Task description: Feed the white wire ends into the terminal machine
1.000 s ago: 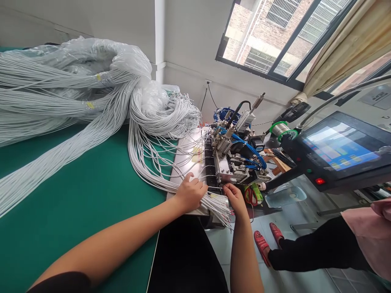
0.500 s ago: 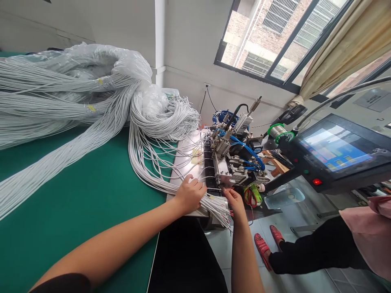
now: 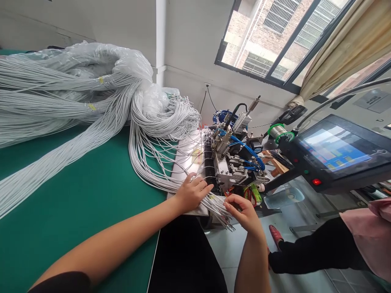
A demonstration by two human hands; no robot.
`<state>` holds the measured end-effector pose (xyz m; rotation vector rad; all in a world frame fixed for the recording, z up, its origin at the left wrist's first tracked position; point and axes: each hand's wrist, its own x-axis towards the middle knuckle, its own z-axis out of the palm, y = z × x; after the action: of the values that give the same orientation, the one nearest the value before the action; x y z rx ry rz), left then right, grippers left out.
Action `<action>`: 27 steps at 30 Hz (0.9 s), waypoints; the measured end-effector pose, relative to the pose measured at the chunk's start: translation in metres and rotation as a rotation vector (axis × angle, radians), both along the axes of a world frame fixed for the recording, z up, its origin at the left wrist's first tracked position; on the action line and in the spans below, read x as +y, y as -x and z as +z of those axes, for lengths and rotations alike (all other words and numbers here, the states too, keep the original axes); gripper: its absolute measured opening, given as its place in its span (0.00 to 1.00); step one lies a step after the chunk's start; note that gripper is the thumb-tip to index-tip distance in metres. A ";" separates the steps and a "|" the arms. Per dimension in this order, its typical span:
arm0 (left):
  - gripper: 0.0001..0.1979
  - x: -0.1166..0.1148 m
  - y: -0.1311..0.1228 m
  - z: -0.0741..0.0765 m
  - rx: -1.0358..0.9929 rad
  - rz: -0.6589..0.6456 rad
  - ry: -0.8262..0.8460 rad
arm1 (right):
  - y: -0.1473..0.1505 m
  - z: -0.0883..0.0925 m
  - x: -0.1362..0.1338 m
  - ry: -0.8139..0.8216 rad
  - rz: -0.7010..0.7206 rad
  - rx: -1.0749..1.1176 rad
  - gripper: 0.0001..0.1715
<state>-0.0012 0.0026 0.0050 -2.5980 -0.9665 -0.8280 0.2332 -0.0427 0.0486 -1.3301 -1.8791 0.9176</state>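
White cables (image 3: 152,182) curve down from a big coil and run together across a metal plate (image 3: 186,156). My left hand (image 3: 193,193) lies over this bunch at the plate's front corner, its fingers curled round it. Past the hand, the loose cable ends (image 3: 222,215) fan out beyond the plate. At their upper side my right hand (image 3: 246,213) pinches with thumb and forefinger, apparently at a white cable; the tips partly hide it. Just above both hands stands a bench machine (image 3: 224,165) with metal clamps and blue air tubes, several single cables leading into its front edge.
A green table (image 3: 100,179) carries more cable bundles (image 3: 55,106) and clear plastic wrap (image 3: 131,61). On the right are a solder wire spool (image 3: 278,133), a control screen (image 3: 339,148) and a plastic container (image 3: 285,199). Another person in pink (image 3: 366,232) stands close by.
My right hand has drawn back from the machine's front edge, down and right to the loose cable ends. My left hand stays on the bunch, fingers slightly shifted. The other person's feet have moved.
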 end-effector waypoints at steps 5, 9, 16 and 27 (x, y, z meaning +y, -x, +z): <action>0.17 0.000 0.000 0.000 0.012 -0.015 -0.035 | 0.003 -0.005 0.004 -0.053 -0.109 0.018 0.16; 0.16 0.000 0.000 -0.002 -0.017 -0.005 -0.077 | 0.006 -0.009 0.008 -0.053 -0.197 0.088 0.17; 0.13 0.001 0.000 -0.002 -0.055 -0.041 -0.137 | 0.004 -0.013 0.012 -0.022 -0.208 0.135 0.17; 0.11 0.002 0.000 -0.004 0.004 -0.042 -0.083 | 0.001 -0.018 0.013 0.049 -0.188 0.168 0.18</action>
<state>-0.0014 0.0048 0.0009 -2.5564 -0.8606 -0.8539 0.2325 -0.0297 0.0303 -1.3866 -1.5855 0.9514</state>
